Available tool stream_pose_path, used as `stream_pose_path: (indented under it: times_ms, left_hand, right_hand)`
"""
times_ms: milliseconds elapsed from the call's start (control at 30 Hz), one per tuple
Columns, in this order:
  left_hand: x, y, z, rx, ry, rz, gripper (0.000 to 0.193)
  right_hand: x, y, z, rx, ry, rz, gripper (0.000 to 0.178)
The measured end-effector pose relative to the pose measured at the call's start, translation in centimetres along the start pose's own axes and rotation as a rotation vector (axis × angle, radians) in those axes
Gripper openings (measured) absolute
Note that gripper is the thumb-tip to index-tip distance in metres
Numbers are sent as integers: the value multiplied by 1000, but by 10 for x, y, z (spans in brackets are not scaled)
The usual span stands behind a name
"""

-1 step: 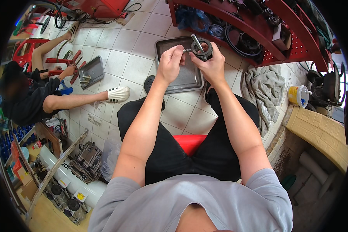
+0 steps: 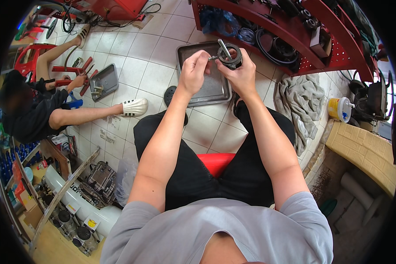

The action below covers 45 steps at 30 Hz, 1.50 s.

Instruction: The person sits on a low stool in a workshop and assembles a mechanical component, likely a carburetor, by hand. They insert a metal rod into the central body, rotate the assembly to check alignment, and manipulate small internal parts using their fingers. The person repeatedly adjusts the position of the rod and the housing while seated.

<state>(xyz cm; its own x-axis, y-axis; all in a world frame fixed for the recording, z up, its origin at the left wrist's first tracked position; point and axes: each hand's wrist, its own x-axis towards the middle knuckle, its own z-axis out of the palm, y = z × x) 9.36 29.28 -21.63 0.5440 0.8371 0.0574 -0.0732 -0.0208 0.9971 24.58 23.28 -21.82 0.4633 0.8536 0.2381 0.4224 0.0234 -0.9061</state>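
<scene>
Round metal part gripped in right hand, left hand pinching its edge (forearms outstretched), above grey tray

grey short-sleeved t-shirt, black trousers, bare forearms, no gloves or rings

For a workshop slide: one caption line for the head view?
Seated person's right hand holds a round metal part above a metal tray; left hand works at it.

White tiled floor carries: grey rectangular metal tray ahead, smaller grey metal tray at left, crumpled grey cloth at right, yellow-and-white plastic tub beside cloth, round black disc near big tray.
</scene>
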Motion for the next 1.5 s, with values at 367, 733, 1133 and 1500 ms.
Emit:
stream_pose_path:
  times_ms: [367,733,1133,1500]
  left_hand:
    - [1,-3,-1,69,4,-17,25]
    - [1,-6,1,50,3,4,22]
    - [2,-10,-2,20,-17,11,21]
    - [1,-11,-2,68,4,19,23]
  right_hand:
    - [0,2,0,-38,-8,-18,40]
    - [1,-1,0,-21,-6,0,41]
    - [1,1,-1,-11,-6,4,41]
    - [0,-2,-1,-4,-6,27,39]
